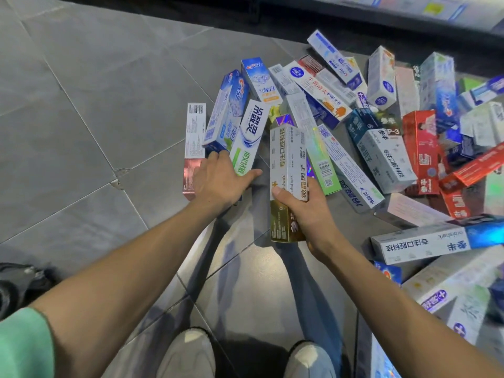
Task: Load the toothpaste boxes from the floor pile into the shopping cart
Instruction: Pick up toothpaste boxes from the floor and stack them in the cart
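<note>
A pile of toothpaste boxes (354,126) is spread over the grey tiled floor (81,105), lying flat and crossed at many angles, some propped on others; no cart is seen. A white box with gold lettering (289,162) is gripped near its lower end by the right hand (305,205), thumb across the front, and its long axis points away from the person, nearly upright in the view. A gold box (283,225) is held under it in the same hand, aligned the same way. The left hand (221,178) is laid with spread fingers on the near ends of a white and green box (248,137) and a blue box (223,115); whether anything is pinched cannot be told. Beside it lies a pink-ended box (194,148). A dark shelf (381,12) runs along the top.
</note>
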A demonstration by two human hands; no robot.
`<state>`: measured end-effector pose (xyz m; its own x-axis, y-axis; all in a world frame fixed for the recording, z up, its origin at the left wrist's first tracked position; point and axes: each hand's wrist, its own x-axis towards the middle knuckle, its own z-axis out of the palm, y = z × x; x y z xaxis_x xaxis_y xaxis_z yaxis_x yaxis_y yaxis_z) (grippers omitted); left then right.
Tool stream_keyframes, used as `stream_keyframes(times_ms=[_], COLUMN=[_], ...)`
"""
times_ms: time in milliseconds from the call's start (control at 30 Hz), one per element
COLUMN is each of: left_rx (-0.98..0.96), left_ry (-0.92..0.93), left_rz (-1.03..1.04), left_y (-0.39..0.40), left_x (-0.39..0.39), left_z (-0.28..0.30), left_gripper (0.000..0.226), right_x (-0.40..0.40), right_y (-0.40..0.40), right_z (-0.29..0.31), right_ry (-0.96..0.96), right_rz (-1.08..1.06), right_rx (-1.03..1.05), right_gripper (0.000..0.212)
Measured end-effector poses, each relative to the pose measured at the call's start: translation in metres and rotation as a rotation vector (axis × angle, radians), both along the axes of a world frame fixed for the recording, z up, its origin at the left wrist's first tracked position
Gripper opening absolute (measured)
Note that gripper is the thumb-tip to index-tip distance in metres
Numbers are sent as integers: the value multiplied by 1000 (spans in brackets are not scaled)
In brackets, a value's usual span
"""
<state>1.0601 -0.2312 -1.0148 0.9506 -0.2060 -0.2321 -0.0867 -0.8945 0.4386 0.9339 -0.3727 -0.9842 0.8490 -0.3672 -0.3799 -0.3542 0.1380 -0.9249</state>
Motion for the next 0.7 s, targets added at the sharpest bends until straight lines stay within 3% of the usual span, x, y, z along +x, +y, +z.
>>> stream_keyframes(times_ms=[100, 300, 367, 467, 600, 700], left_rx=[11, -459, -608, -735, -866, -1041], left_ry=[11, 278, 419, 537, 638, 725], left_rz=[56, 297, 406, 523, 692, 735], left_y=[-5, 16, 32, 48, 59, 70], left_x=[1, -16, -31, -58, -79, -87], left_z=[0, 38, 68, 131, 242, 344], left_gripper=[61, 34, 33, 38, 42, 46], right_x=[0, -4, -7, -6, 1, 8], right_y=[-1, 0, 2, 6, 22, 40], right_z=[-2, 29, 61, 132, 243, 328], right_ry=[30, 113, 143, 156, 159, 161], right_rz=[5, -23, -43, -8, 39, 85], right_rx=[-5, 32, 75, 57, 99, 157], right_gripper=[48, 64, 58, 38, 40, 24])
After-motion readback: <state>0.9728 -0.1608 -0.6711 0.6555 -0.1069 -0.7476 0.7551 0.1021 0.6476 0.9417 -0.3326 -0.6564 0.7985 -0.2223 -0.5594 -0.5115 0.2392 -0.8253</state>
